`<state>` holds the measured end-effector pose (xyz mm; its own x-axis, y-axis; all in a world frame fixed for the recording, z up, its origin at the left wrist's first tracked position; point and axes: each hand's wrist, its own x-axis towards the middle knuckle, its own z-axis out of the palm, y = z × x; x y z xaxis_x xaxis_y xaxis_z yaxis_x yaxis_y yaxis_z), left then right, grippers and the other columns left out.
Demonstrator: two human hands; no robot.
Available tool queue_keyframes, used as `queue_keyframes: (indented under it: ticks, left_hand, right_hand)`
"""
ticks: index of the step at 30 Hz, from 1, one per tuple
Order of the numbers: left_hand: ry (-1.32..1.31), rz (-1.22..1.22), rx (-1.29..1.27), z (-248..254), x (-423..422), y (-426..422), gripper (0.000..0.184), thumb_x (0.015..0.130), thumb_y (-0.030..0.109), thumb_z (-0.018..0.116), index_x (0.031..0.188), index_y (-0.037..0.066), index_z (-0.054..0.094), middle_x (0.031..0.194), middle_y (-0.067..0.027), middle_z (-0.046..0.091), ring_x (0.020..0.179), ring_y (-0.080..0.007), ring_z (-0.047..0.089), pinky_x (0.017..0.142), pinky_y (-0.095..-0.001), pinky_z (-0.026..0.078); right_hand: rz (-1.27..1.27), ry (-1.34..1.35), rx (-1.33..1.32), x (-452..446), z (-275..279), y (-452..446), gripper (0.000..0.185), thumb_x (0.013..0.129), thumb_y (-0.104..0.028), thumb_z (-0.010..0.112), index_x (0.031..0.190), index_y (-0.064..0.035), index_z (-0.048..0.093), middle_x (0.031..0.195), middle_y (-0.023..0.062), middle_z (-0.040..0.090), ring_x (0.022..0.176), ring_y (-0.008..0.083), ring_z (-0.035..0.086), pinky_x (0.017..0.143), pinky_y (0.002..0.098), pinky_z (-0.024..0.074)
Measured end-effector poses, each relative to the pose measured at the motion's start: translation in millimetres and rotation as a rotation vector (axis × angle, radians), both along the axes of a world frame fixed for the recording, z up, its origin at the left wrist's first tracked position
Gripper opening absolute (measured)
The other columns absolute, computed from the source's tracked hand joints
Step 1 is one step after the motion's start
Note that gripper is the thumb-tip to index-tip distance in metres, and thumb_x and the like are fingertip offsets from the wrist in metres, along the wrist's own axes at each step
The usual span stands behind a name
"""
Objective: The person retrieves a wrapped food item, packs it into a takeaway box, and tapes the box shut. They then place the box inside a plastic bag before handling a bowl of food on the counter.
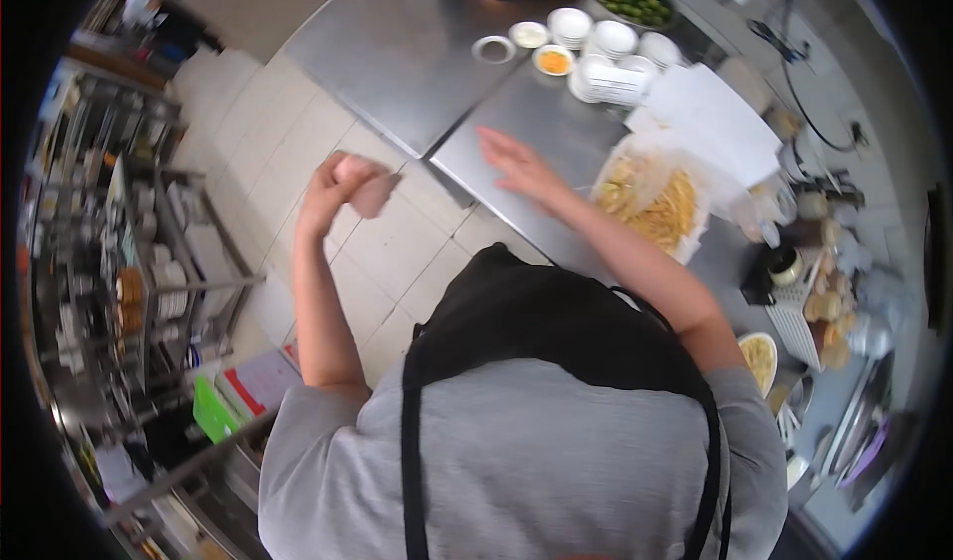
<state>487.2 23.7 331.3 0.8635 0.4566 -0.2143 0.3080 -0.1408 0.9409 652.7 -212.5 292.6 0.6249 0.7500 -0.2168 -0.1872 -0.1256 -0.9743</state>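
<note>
The left hand [326, 191] grips a blurred pinkish bundle [372, 195], jutting to that hand's right. The right hand [518, 166] is spread wide near the steel table [541, 113]; right of its wrist lies yellow food [673, 212], farther beyond, white bowls [571, 26].

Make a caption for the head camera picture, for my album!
Left hand holding something blurry, right hand open above a steel table.
</note>
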Motion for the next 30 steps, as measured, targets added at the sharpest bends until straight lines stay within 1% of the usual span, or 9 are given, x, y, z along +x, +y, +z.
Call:
queue_keyframes:
  ticks: [2, 4, 8, 13, 15, 18, 20, 27, 30]
  left_hand:
    - [-0.171, -0.104, -0.134, 5.6, 53.0, -61.5, 0.026, 0.085, 0.027, 0.057, 0.095, 0.003, 0.054, 0.088, -0.0053, 0.059, 0.080, -0.0125, 0.056, 0.069, -0.0258, 0.046]
    - [-0.249, -0.129, -0.224, 1.4, 89.2, -98.5, 0.026, 0.087, 0.028, 0.053, 0.096, 0.004, 0.054, 0.091, -0.0036, 0.058, 0.082, -0.0110, 0.055, 0.071, -0.0249, 0.045]
    - [-0.240, -0.407, -0.291, 27.3, 155.3, -127.3, 0.029, 0.089, 0.028, 0.049, 0.104, 0.003, 0.053, 0.097, -0.0047, 0.058, 0.089, -0.0126, 0.055, 0.077, -0.0250, 0.044]
    - [-0.537, -0.492, 0.039, 20.2, 256.9, -174.8, 0.043, 0.083, 0.029, 0.059, 0.116, 0.002, 0.051, 0.108, -0.0100, 0.057, 0.101, -0.0176, 0.053, 0.086, -0.0288, 0.042]
    - [-0.592, -0.494, 0.121, 15.2, 300.4, -202.1, 0.047, 0.081, 0.030, 0.061, 0.117, 0.001, 0.050, 0.112, -0.0119, 0.056, 0.104, -0.0185, 0.053, 0.088, -0.0297, 0.041]
    - [-0.454, -0.642, -0.053, 13.6, 339.4, -223.3, 0.054, 0.081, 0.034, 0.060, 0.121, -0.001, 0.047, 0.118, -0.0119, 0.053, 0.106, -0.0188, 0.052, 0.091, -0.0308, 0.039]
    - [0.065, -0.989, -0.509, 13.4, 351.3, -229.1, 0.058, 0.084, 0.038, 0.056, 0.126, 0.001, 0.040, 0.125, -0.0111, 0.047, 0.114, -0.0206, 0.046, 0.097, -0.0352, 0.035]
    - [0.166, -0.979, -0.836, -11.0, 345.9, -247.6, 0.058, 0.086, 0.044, 0.051, 0.124, 0.002, 0.042, 0.123, -0.0105, 0.048, 0.112, -0.0209, 0.047, 0.096, -0.0354, 0.037]
    - [0.282, -0.878, -0.773, 3.3, 342.8, -242.9, 0.058, 0.086, 0.045, 0.049, 0.125, 0.002, 0.041, 0.124, -0.0105, 0.047, 0.113, -0.0206, 0.047, 0.096, -0.0351, 0.037]
  right_hand:
    - [-0.102, 0.259, 0.008, -12.4, 5.8, 4.1, 0.040, 0.091, -0.036, 0.044, 0.113, -0.0045, 0.053, 0.106, 0.0093, 0.057, 0.099, 0.0134, 0.051, 0.084, 0.0305, 0.0417]
    - [-0.150, 0.336, 0.475, -16.1, 12.7, 3.8, 0.041, 0.091, -0.037, 0.043, 0.112, -0.0028, 0.053, 0.099, 0.0069, 0.057, 0.093, 0.0132, 0.053, 0.081, 0.0279, 0.0432]
    - [-0.309, 0.087, 0.202, 24.7, 62.6, -62.6, 0.034, 0.093, -0.030, 0.042, 0.111, -0.0035, 0.052, 0.094, 0.0031, 0.057, 0.082, 0.0121, 0.056, 0.073, 0.0231, 0.0453]
    - [-0.947, -0.101, 0.431, 50.5, 71.3, -145.9, 0.038, 0.092, -0.029, 0.043, 0.121, -0.0040, 0.044, 0.112, 0.0078, 0.052, 0.100, 0.0134, 0.051, 0.085, 0.0263, 0.0419]
    - [-1.214, -0.292, 0.430, 62.5, 64.0, -164.1, 0.051, 0.092, -0.031, 0.042, 0.133, -0.0034, 0.030, 0.132, 0.0145, 0.036, 0.121, 0.0211, 0.037, 0.100, 0.0311, 0.0288]
    - [-1.379, -0.452, 0.149, 102.0, 24.0, -180.1, 0.060, 0.093, -0.032, 0.041, 0.138, -0.0034, 0.015, 0.140, 0.0132, 0.022, 0.122, 0.0226, 0.032, 0.100, 0.0311, 0.0280]
    - [-1.418, -0.470, 0.098, 132.2, 2.1, -172.1, 0.062, 0.093, -0.033, 0.040, 0.139, -0.0030, 0.011, 0.142, 0.0144, 0.017, 0.126, 0.0243, 0.027, 0.102, 0.0317, 0.0242]
    - [-1.241, -0.531, -0.099, 133.7, -4.1, -92.9, 0.064, 0.094, -0.033, 0.032, 0.138, -0.0013, 0.000, 0.143, 0.0231, -0.006, 0.134, 0.0321, -0.007, 0.107, 0.0332, 0.0010]
    - [-1.000, -0.468, -0.123, 86.1, -39.0, -59.5, 0.055, 0.093, -0.031, 0.039, 0.135, -0.0007, 0.022, 0.132, 0.0192, 0.031, 0.123, 0.0254, 0.029, 0.101, 0.0343, 0.0223]
